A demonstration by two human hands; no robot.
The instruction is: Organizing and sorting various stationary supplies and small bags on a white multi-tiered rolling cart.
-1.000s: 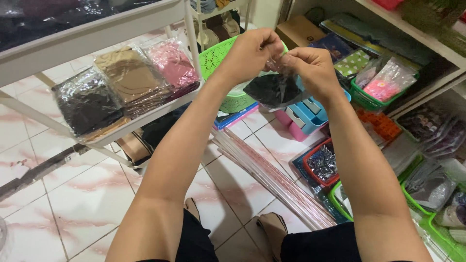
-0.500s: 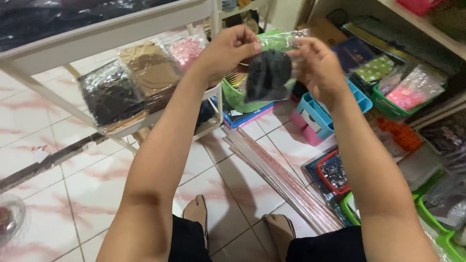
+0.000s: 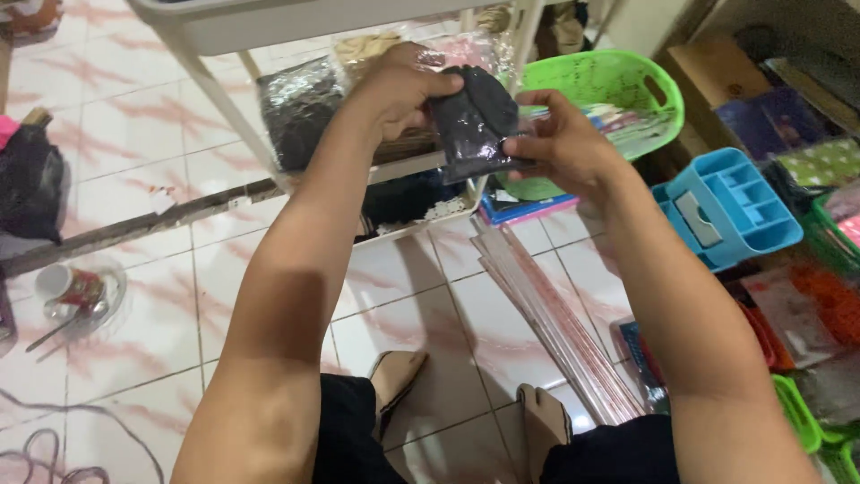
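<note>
The dark packet (image 3: 475, 121), a folded black cloth in a clear plastic sleeve, hangs between both hands at chest height, out in front of the person and above the white tiled floor (image 3: 134, 296). The left hand (image 3: 403, 90) grasps it at its upper left corner, fingers curled over the top edge and thumb pressed on the near face. The right hand (image 3: 560, 143) pinches the lower right edge, thumb and fingertips closed on the clear plastic where it sticks out past the cloth.

The packet's long axis runs roughly up and down, tilted a little so that its top leans toward the left hand and its bottom toward the right. So the packet lies to the right of and slightly below the left hand, and to the left of and slightly above the right hand. Both hands touch it; neither is nearer.

Just beyond the left hand stands a white shelf rack (image 3: 215, 108) holding similar bagged cloths (image 3: 300, 108). Beyond the right hand sits a green basket (image 3: 618, 81), and to the right of that hand a blue tray (image 3: 735, 211) lies on the floor.
</note>
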